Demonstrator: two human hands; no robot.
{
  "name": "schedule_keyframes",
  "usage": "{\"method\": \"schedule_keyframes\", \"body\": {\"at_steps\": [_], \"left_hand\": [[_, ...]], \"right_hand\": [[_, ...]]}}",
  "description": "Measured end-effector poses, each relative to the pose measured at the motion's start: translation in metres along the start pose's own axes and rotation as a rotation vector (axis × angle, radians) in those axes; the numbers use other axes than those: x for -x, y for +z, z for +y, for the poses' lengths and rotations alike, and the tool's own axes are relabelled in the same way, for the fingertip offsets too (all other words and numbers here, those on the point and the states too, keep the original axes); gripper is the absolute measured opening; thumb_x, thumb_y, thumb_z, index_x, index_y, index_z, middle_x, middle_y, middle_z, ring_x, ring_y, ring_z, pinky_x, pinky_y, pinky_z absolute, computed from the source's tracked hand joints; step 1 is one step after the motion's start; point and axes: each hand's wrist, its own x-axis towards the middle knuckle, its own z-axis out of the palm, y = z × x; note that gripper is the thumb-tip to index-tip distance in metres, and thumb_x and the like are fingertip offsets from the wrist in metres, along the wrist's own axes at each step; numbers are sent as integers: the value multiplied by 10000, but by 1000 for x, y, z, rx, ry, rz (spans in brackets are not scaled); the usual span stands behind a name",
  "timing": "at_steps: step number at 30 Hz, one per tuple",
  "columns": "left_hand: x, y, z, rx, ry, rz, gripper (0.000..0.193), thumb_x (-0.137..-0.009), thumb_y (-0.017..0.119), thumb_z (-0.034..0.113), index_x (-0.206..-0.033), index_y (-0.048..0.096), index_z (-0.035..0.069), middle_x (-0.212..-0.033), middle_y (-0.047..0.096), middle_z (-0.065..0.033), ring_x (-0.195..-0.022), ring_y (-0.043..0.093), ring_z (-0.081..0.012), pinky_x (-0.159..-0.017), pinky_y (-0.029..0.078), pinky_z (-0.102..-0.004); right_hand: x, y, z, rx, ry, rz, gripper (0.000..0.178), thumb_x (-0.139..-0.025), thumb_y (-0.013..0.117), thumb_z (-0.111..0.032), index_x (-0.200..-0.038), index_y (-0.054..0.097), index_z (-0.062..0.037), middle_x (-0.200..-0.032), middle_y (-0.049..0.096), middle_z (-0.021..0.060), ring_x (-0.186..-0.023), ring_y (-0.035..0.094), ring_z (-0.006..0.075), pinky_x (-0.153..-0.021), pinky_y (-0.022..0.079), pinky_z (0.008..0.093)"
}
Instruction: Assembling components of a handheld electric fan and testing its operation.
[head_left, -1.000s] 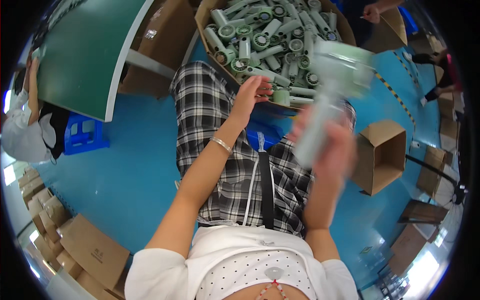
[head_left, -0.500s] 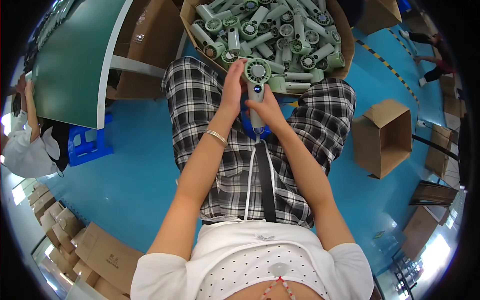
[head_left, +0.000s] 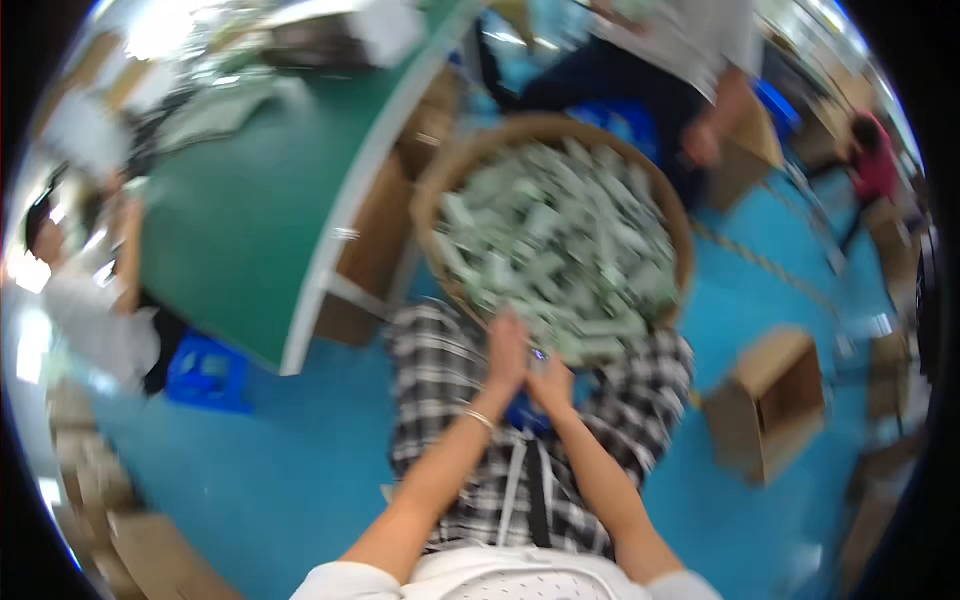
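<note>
Between my two hands is a light green handheld fan [head_left: 539, 354], with its small display lit; motion blur smears the rest of it. My left hand [head_left: 507, 355] is against its left side, fingers reaching forward along it. On the other side my right hand [head_left: 551, 385] is closed around the handle. Just beyond, at my knees, stands a large brown carton [head_left: 684, 240] heaped with more pale green fans [head_left: 565, 240]. Blur hides the exact places of my fingertips.
A green-topped table [head_left: 240, 220] stands to the left, with a person [head_left: 95, 320] beside it and a blue stool [head_left: 207, 373]. Another person [head_left: 690, 60] is beyond the carton. An open cardboard box [head_left: 770, 400] lies on the blue floor [head_left: 300, 470] at right.
The view has tilted up, so the carton, table and hands appear lower, and the person beyond the carton now shows. The fan remains between my hands. The picture has become blurred.
</note>
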Motion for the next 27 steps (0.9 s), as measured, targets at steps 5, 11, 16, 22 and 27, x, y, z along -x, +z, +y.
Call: {"method": "schedule_keyframes", "body": {"at_steps": [5, 11, 16, 22, 27], "left_hand": [[18, 8, 72, -120, 358, 104, 412, -890, 563, 266, -1207, 540, 3, -1235, 545, -193, -1189, 479, -354, -1017, 358, -408], [17, -10, 77, -354, 492, 197, 300, -906, 535, 255, -1038, 613, -3, -1091, 599, -170, -1098, 511, -337, -975, 366, -445], [21, -15, 55, -763, 476, 40, 261, -914, 494, 239, -956, 620, 15, -902, 601, -117, -913, 561, -293, -838, 415, -429], [22, -3, 67, -772, 336, 65, 320, -933, 480, 299, -888, 656, 36, -872, 619, -86, -864, 554, -268, -798, 401, -382], [26, 0, 65, -790, 344, 62, 352, -928, 482, 345, -902, 658, 41, -858, 603, -81, -877, 540, -267, -803, 394, -378]], "right_hand": [[16, -30, 13, 16, -120, 6, 466, -641, 736, -180, -991, 493, 9, -869, 631, 276, -858, 609, 449, -714, 481, 471], [21, -21, -8, 251, -260, -140, 514, -627, 728, -139, -1032, 450, 14, -888, 626, 287, -865, 588, 480, -717, 475, 509], [21, -28, -25, 373, -259, -192, 515, -648, 712, -107, -1093, 473, -4, -918, 631, 279, -885, 591, 470, -743, 477, 508], [27, -29, -29, 276, -196, -194, 512, -690, 701, -159, -1120, 485, 16, -939, 623, 297, -919, 579, 479, -766, 470, 504], [34, -28, -28, 227, -121, -222, 593, -693, 704, -181, -1198, 465, 16, -977, 613, 319, -952, 571, 481, -789, 470, 493]]}}
